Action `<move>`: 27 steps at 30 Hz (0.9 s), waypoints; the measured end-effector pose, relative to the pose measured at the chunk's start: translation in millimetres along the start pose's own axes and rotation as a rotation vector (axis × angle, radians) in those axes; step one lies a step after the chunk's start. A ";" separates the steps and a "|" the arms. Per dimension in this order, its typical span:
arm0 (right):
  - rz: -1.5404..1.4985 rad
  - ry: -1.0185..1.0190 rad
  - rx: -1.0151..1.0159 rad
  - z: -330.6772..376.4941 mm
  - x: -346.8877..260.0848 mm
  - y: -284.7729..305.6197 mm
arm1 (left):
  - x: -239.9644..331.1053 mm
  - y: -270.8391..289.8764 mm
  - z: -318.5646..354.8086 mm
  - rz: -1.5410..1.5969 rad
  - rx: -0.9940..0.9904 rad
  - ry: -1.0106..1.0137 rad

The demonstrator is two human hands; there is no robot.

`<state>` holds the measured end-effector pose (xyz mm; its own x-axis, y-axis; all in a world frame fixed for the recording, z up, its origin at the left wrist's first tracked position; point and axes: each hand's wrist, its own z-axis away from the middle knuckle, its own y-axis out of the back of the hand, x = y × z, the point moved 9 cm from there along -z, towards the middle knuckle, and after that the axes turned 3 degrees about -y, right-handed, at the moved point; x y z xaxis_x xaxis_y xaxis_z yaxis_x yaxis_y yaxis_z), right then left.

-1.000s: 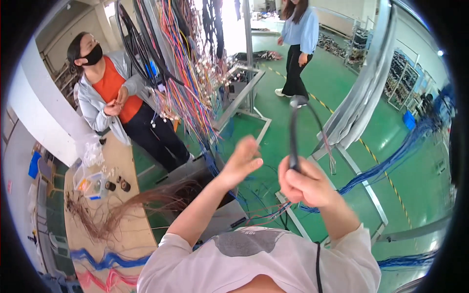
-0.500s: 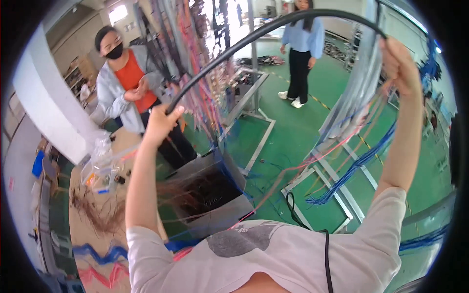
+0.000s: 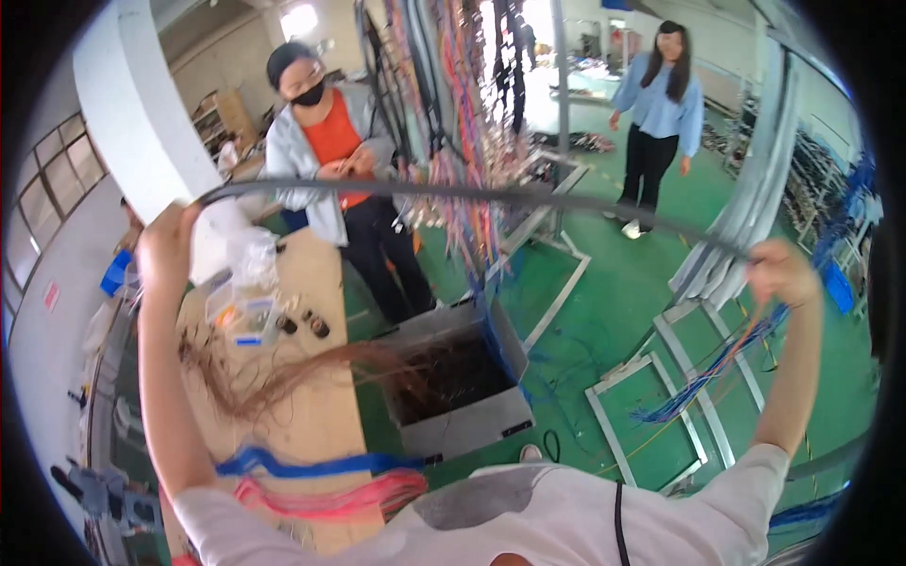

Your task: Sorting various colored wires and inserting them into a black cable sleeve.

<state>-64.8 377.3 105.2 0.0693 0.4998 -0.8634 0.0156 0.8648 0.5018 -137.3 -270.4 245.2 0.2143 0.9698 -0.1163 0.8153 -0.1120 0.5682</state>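
A long black flexible tube stretches across the view at chest height, nearly straight with a slight bow, its middle blurred by motion. My left hand is closed around its left end, above the table. At the right end my right hand grips it with curled fingers. A bundle of blue, red and orange wires hangs just below my right hand; whether it comes out of the tube or is pinched in the fingers, I cannot tell.
Left, a wooden table bears brown wires, a parts box, and blue and pink bundles. A grey bin stands below. Wires hang from a rack; metal frames stand right. Two people stand beyond.
Both hands have spread apart, the left outward and up, the right downward. The tube has gone from a high arch to nearly straight, and the wires at the right have swung closer together.
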 end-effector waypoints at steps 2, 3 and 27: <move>0.100 -0.061 -0.048 -14.1 32.1 -27.4 | -46.3 5.2 7.2 -0.075 -0.027 0.077; -0.132 -0.124 -0.127 -19.0 69.0 -36.1 | -48.7 11.2 9.7 -0.126 0.050 -0.052; -0.198 0.552 0.447 -523.3 -208.9 -110.6 | 52.4 -301.3 -119.5 0.206 -0.141 0.276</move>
<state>-602.9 202.6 202.7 -0.4875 0.3893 -0.7815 0.3887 0.8983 0.2050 -435.9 -159.9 165.3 0.1967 0.9542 0.2255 0.6839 -0.2984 0.6657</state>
